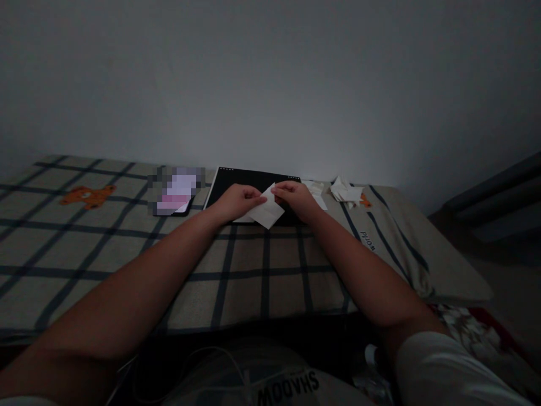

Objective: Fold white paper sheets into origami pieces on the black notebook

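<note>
A small sheet of white paper (269,213), turned cornerwise and seemingly folded, is held up between both hands above a black spiral-bound pad (257,177). My left hand (240,201) pinches its left side between thumb and fingers. At the top right corner, my right hand (298,198) grips the paper in a pinch too. Another white piece shows under my left hand, partly hidden. Just right of the pad, loose white papers (319,194) lie partly behind my right wrist.
A phone (175,192) with a lit, blurred-out screen lies left of the pad. Crumpled or folded paper pieces (345,192) rest at the right. A checked cloth (245,282) covers the surface, which meets a plain wall (270,84) behind. Cluttered items (473,332) sit below the right edge.
</note>
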Demonstrator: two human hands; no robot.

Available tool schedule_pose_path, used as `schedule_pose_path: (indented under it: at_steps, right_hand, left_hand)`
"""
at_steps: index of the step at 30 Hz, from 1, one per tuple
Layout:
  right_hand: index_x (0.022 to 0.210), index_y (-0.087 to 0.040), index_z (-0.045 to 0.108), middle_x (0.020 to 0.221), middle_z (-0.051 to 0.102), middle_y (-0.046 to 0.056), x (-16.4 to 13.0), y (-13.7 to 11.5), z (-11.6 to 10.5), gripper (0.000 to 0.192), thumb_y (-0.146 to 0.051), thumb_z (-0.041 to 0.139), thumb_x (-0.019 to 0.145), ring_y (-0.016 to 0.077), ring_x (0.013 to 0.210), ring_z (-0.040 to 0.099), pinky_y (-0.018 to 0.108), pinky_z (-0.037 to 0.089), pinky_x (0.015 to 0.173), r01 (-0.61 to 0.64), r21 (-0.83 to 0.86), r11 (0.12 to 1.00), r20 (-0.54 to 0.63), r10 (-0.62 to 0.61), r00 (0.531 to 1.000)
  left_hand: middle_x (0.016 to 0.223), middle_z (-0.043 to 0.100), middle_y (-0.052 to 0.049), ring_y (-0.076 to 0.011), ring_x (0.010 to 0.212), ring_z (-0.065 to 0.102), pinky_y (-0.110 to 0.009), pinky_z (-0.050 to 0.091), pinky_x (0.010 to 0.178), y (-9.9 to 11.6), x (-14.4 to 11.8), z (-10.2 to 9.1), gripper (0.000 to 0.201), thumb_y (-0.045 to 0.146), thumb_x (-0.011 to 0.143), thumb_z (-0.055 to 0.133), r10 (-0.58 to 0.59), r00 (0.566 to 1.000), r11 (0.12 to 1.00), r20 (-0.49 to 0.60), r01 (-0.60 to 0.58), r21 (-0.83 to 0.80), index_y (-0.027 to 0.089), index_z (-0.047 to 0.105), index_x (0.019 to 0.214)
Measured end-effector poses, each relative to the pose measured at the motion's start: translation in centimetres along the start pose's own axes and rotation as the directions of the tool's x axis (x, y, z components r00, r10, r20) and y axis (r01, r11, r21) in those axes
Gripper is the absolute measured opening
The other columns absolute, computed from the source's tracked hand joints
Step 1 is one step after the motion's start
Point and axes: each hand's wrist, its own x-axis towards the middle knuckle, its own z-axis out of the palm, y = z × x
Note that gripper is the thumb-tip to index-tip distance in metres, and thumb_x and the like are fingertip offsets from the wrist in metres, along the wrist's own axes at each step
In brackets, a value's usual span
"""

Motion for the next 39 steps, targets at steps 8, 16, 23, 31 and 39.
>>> schedule_pose_path:
  at_steps: [8,16,23,31,39]
  right_hand:
    - [0.061,-0.018,0.06,0.057,0.058,0.0,-0.4,-0.4,0.3,0.037,-0.053,0.069,0.072,0.0106,0.055,0.05,0.027,0.044,0.058,0.0,-0.081,0.997,-0.038,-0.003,0.999]
    - [0.063,-0.018,0.061,0.059,0.056,-0.001,-0.5,-0.3,0.0,0.043,-0.06,0.066,0.072,0.0103,0.056,0.047,0.026,0.04,0.057,-0.03,-0.087,0.996,0.031,0.033,0.999]
    - [0.07,-0.017,0.067,0.067,0.06,0.0,-0.3,0.1,-0.4,0.035,-0.052,0.071,0.068,0.0123,0.062,0.049,0.027,0.037,0.06,0.02,-0.18,0.984,0.004,-0.02,1.0]
    - [0.075,-0.016,0.067,0.07,0.063,0.001,0.0,0.2,-0.7,0.035,-0.051,0.067,0.071,0.0138,0.066,0.052,0.028,0.04,0.063,0.039,-0.188,0.981,-0.065,-0.052,0.996]
    - [0.066,-0.017,0.064,0.063,0.058,-0.001,0.0,0.1,-0.8,0.03,-0.047,0.07,0.069,0.0121,0.062,0.048,0.027,0.036,0.06,0.044,-0.214,0.976,-0.044,-0.055,0.998]
  left_hand:
    - [0.062,0.058,0.0,-0.0102,0.056,0.048,-0.023,0.032,0.051,1.0,-0.4,0.0,0.031,0.044,0.078,0.065,-0.008,0.999,1.0,0.034,0.008,0.01,0.015,0.065,0.068]
    - [0.065,0.063,-0.001,-0.0116,0.059,0.052,-0.023,0.034,0.052,0.3,0.0,0.1,0.033,0.047,0.078,0.064,-0.006,1.0,0.999,-0.016,0.006,0.033,0.015,0.068,0.074]
    - [0.08,0.071,-0.005,-0.0138,0.066,0.059,-0.023,0.04,0.056,0.4,-0.1,-0.1,0.041,0.052,0.078,0.064,-0.057,0.998,0.998,-0.019,0.057,-0.024,0.015,0.073,0.092]
    - [0.068,0.069,-0.003,-0.013,0.059,0.06,-0.022,0.04,0.052,0.2,0.0,-0.6,0.03,0.043,0.075,0.07,-0.143,0.986,0.989,0.091,0.146,-0.034,0.015,0.073,0.087]
    - [0.062,0.065,-0.002,-0.0125,0.054,0.054,-0.024,0.035,0.05,0.8,-0.2,-0.6,0.032,0.047,0.074,0.068,-0.101,0.994,0.993,0.04,0.098,0.064,0.015,0.072,0.075]
